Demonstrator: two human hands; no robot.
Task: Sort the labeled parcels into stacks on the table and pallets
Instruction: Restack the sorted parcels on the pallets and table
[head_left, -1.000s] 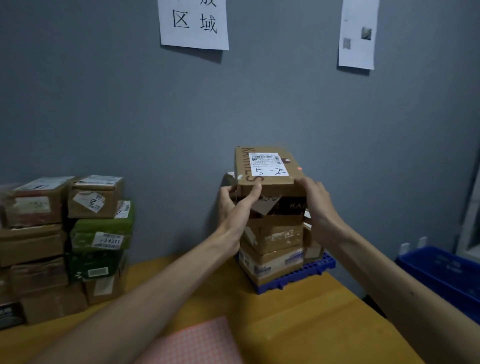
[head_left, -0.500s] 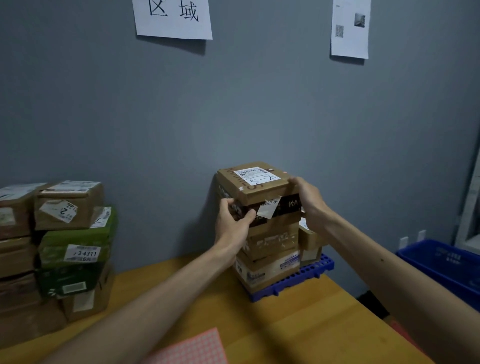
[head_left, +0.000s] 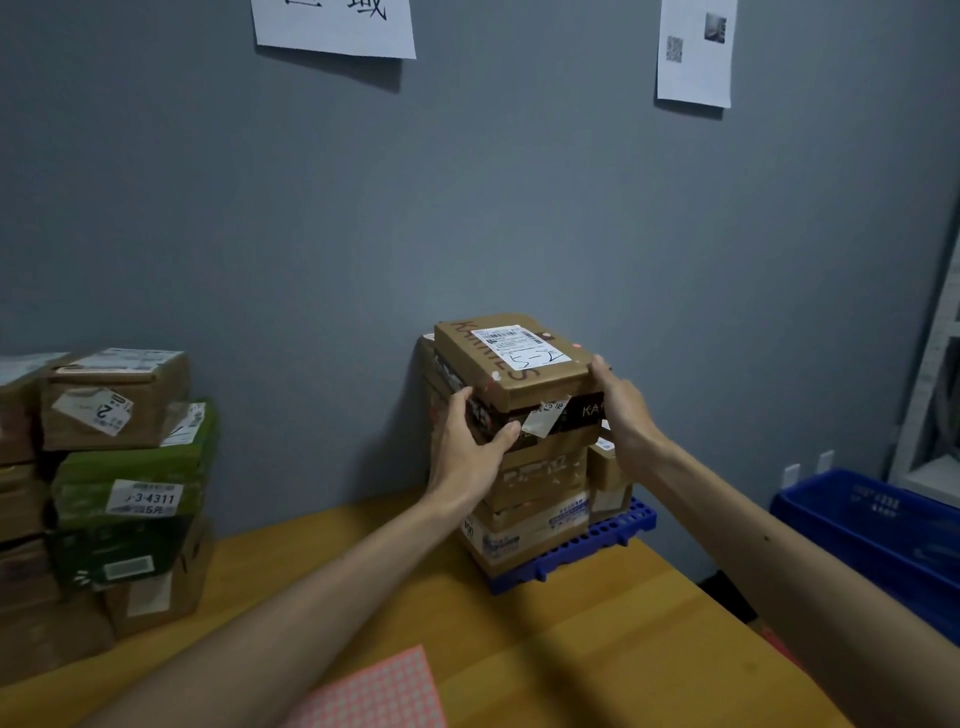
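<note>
- Brown cardboard parcel (head_left: 511, 364), flat, with a white label hand-marked "5-2": lies on top of the stack of cardboard boxes (head_left: 535, 483) at the far centre of the scene, close to the grey wall (head_left: 519, 208).
- Left hand (head_left: 467, 452): fingers curled round the left end where the parcel meets the dark-banded box (head_left: 582, 413) beneath it. The thumb is pressed on that box's near face.
- Right hand (head_left: 621, 410): grasps the parcel's right end, thumb on the upper corner. The remaining fingers are hidden behind the box.
- Step in hand (judged): seating and squaring the parcel on its stack. To do it well, keep both ends held, nudge the edges flush with the box below, and keep the label facing up. Let go only once the weight rests fully on the stack.
- Risk (judged): the stack is tall and narrow, so a sideways push could shift the lower boxes. Pressure is best directed downward.
- Blue plastic pallet (head_left: 618, 535): carries the stack and rests on the yellow wooden table (head_left: 597, 649).
- Left of the scene: a second pile, including a green carton (head_left: 130, 488) and a brown box labelled "2" (head_left: 114, 405), well apart from the pallet.
- Near edge: a pink checked sheet (head_left: 374, 691). Far right, beyond the table: a blue plastic crate (head_left: 872, 525).
</note>
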